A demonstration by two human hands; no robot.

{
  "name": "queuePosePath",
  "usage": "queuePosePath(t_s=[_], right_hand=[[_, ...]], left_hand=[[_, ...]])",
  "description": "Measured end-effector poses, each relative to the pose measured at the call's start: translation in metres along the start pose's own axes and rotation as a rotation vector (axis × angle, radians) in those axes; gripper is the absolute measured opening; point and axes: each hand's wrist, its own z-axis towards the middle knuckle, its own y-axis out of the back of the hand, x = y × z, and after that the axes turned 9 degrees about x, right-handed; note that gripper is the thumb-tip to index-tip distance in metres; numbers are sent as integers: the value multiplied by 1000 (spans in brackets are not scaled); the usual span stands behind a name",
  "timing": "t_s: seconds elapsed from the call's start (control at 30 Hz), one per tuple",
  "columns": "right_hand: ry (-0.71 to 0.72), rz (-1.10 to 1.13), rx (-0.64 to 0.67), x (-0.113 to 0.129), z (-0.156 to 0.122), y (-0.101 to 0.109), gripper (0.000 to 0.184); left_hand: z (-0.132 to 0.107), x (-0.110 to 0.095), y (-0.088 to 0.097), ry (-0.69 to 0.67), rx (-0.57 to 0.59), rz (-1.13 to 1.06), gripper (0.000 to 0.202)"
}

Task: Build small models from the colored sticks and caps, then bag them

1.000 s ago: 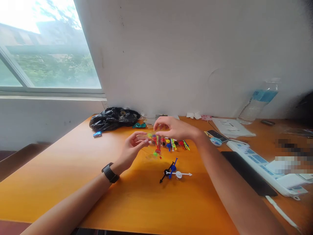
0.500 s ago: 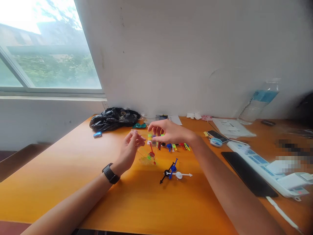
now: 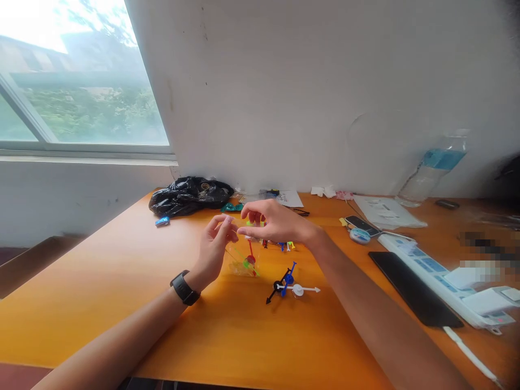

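My left hand (image 3: 216, 244), with a black watch on its wrist, pinches the top of a clear plastic bag (image 3: 239, 268). The bag hangs just above or against the table, and a red spinner arrow (image 3: 251, 259) and some yellow-green pieces show through it. Close to the bag's top, my right hand (image 3: 272, 221) is curved with thumb and fingers apart, and I see nothing between them. Below my hands lie a black spinner arrow (image 3: 278, 287), a blue one (image 3: 288, 279) and a white one (image 3: 298, 290), partly overlapping. More coloured arrows (image 3: 286, 245) lie behind my right hand, partly hidden.
A crumpled black plastic bag (image 3: 190, 196) and a small blue packet (image 3: 162, 221) lie at the far left. On the right are a white power strip (image 3: 430, 276), a black tablet-like slab (image 3: 410, 287), a phone (image 3: 362, 225) and a leaning plastic bottle (image 3: 433, 170).
My right hand has moved left and closer to my left hand, still with its fingers apart. My left hand has shifted slightly left with the bag.
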Motion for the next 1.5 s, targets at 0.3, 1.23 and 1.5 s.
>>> queuePosePath(t_s=[0.3,1.23,1.5], right_hand=[[-76,-120,36,6,0,-3,15],[-96,-52,-307,17,-4,15,29],[-126,-566,-293,30,-6,8,18]], left_hand=[[-5,-3,-3,-195,63,261,34],[-18,-11,-12,357,652,-31,51],[-16,-16,-17,340,737,139,42]])
